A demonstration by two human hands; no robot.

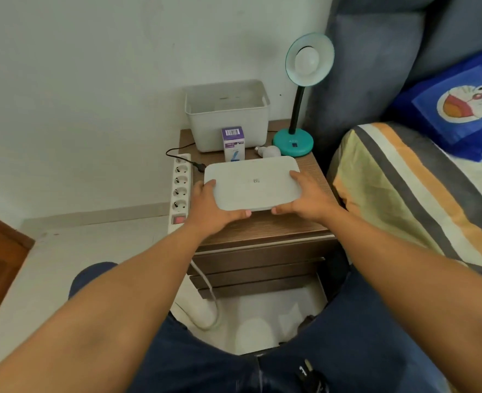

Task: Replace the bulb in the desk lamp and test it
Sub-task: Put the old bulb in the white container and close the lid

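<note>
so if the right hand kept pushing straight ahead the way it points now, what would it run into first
Probably the loose bulb. The right hand grips the white lid and points toward the wall. The bulb lies just beyond the lid's far edge, with the teal lamp base slightly to its right. Depth is hard to judge.

Soft even light, edges warped, maybe slight blur.

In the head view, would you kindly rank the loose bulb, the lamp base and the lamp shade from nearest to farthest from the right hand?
From the right hand:
1. Loose bulb, lying just behind the lid.
2. Lamp base, at the table's back right corner.
3. Lamp shade, high above the base.
</note>
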